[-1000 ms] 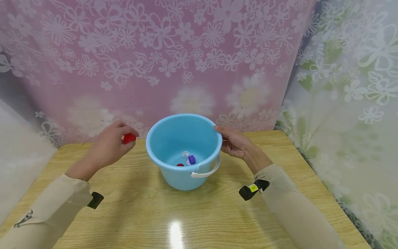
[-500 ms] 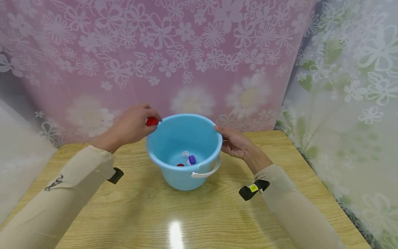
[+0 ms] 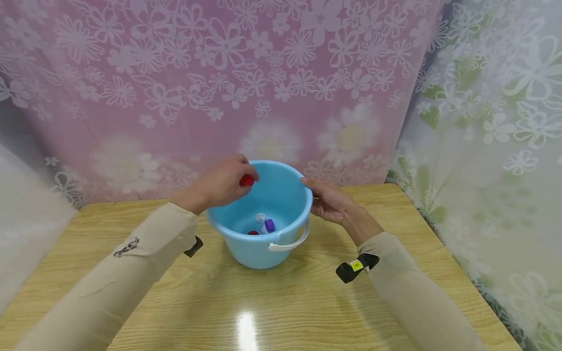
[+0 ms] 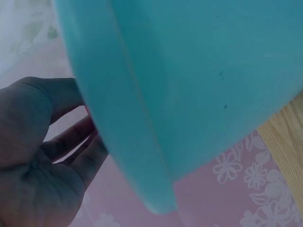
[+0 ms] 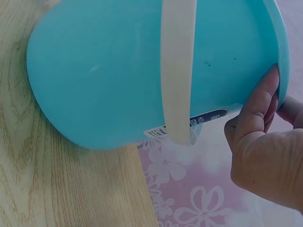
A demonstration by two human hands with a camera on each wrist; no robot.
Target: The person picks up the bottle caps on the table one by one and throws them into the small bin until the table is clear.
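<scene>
Over the inside of a light blue bucket [image 3: 252,251], near its back left rim, my left hand [image 3: 221,183] pinches a small round red cap [image 3: 247,181]. In the left wrist view the bucket wall [image 4: 199,94] hides that hand's fingertips and most of the cap. My right hand [image 3: 330,204] grips the bucket's right rim; the right wrist view shows fingers [image 5: 258,106] against the outer wall, with the thumb at the rim. On the bucket's floor lie a purple cap [image 3: 270,225], a clear round piece [image 3: 260,218] and a dark red piece [image 3: 253,233], partly hidden by the front rim.
The bucket stands upright on a wood-grain table [image 3: 307,312], its white handle [image 3: 290,244] hanging down at the front right. Behind the table hangs a pink flowered curtain [image 3: 263,73]; a pale flowered one [image 3: 491,170] hangs on the right.
My left hand has carried the red cap rightward, from beside the bucket over its left rim to above the opening. My right hand has kept its grip on the rim, and the bucket stays put.
</scene>
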